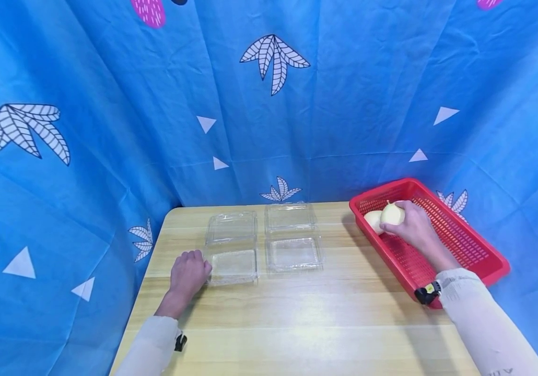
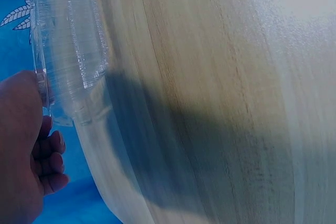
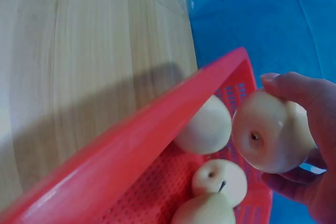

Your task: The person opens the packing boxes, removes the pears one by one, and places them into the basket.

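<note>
In the right wrist view, my right hand (image 3: 315,129) grips a pale yellow pear (image 3: 270,132), thumb on one side and fingers on the other. In the head view this hand is over the far left end of a red perforated plastic basket (image 1: 493,265). Inside the basket are several other pears (image 3: 203,129), one with a dark stem. On the left, my left hand (image 1: 189,271) pinches the edge of a clear plastic box (image 1: 233,266) between thumb and forefinger. Its other fingers curl beside the rim in the left wrist view.
Three more clear plastic boxes (image 1: 294,253) lie beside and behind the one at my left hand, in two rows. The basket stands at the right of the wooden table (image 1: 306,313). A blue patterned curtain (image 1: 344,104) hangs behind the table and along both sides.
</note>
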`<action>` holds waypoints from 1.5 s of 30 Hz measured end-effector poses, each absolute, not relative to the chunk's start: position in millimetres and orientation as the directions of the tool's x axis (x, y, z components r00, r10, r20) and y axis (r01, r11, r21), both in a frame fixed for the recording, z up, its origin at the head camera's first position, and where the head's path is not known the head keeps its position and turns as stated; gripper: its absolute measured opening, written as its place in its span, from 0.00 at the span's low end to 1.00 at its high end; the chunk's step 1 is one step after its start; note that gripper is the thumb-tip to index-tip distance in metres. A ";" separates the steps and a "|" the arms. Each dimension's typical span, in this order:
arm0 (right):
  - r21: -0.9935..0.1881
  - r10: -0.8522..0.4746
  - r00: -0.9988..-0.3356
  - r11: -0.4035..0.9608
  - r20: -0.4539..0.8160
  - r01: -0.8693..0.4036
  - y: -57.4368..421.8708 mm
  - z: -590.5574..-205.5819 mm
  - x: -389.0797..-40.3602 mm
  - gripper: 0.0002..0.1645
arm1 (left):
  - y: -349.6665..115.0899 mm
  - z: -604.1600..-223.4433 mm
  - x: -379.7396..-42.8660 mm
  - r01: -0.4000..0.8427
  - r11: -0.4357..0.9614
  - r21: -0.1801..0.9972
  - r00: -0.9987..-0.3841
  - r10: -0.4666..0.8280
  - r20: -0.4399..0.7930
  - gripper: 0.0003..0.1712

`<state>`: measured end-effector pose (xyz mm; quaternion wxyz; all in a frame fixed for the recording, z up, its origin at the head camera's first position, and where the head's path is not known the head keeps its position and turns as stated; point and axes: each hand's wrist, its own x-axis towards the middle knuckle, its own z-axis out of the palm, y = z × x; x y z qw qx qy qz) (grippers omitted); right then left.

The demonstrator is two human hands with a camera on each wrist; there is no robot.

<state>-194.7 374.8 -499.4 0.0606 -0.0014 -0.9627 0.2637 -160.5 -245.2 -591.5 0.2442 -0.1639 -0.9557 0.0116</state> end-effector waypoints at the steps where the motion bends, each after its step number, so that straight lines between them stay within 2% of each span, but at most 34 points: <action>1: -0.510 0.039 -0.993 0.860 0.113 -0.025 377.3 -500.9 -194.5 0.50 | -245.3 -591.4 -160.4 0.307 0.946 -0.102 -0.828 0.318 0.463 0.18; 16: -0.477 0.086 -0.996 0.875 -0.018 0.084 409.5 -527.0 -194.7 0.52 | -247.9 -593.6 -162.1 0.267 0.962 -0.062 -0.902 0.272 0.334 0.17; 22: -0.477 0.113 -0.991 0.869 -0.071 0.133 413.5 -535.7 -197.2 0.50 | -247.1 -593.9 -164.6 0.294 0.954 -0.061 -0.875 0.295 0.383 0.17; 33: -0.475 0.100 -0.985 0.866 -0.140 0.156 415.5 -543.5 -204.0 0.52 | -245.8 -591.5 -162.9 0.281 0.958 -0.057 -0.889 0.282 0.360 0.17; 38: -0.485 0.080 -0.984 0.862 -0.160 0.149 415.8 -545.0 -206.1 0.49 | -244.8 -592.1 -162.6 0.274 0.961 -0.034 -0.899 0.268 0.347 0.17; 45: -0.493 0.057 -0.986 0.860 -0.154 0.127 411.1 -547.8 -206.8 0.38 | -245.6 -591.7 -162.6 0.265 0.964 -0.035 -0.908 0.261 0.328 0.17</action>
